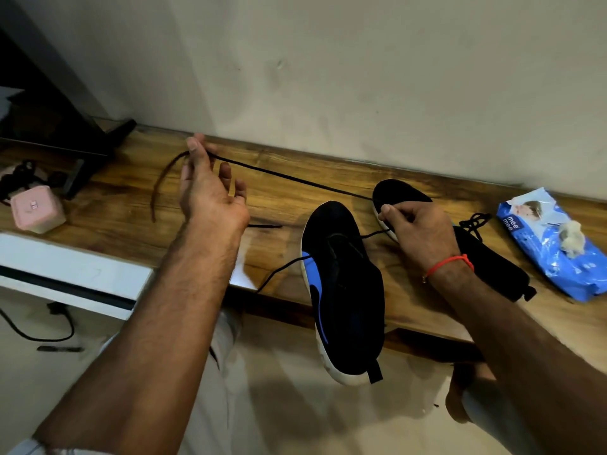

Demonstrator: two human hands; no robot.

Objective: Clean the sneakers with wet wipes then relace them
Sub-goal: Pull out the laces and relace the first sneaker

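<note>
I am in the lacing part of the job, as far as I can judge. My left hand (207,188) is raised over the wooden shelf (295,178), thumb and forefinger pinching the black lace (295,178), which runs taut across to my right hand (417,224). My right hand has its fingers curled, pinching the lace just above the near sneaker (345,290), whose heel hangs over the shelf's front edge. The lace passes through the lowest eyelets only, I think, with one loose end trailing off the left side of the shoe, so most of the eyelets are still to be threaded. The second sneaker (486,257) lies behind my right wrist, partly hidden, with a tangle of lace at its far side; I cannot tell whether it is laced. The pack of wet wipes (551,247) sits at the right with a crumpled used wipe on top, which suggests the wiping is done or nearly so.
</note>
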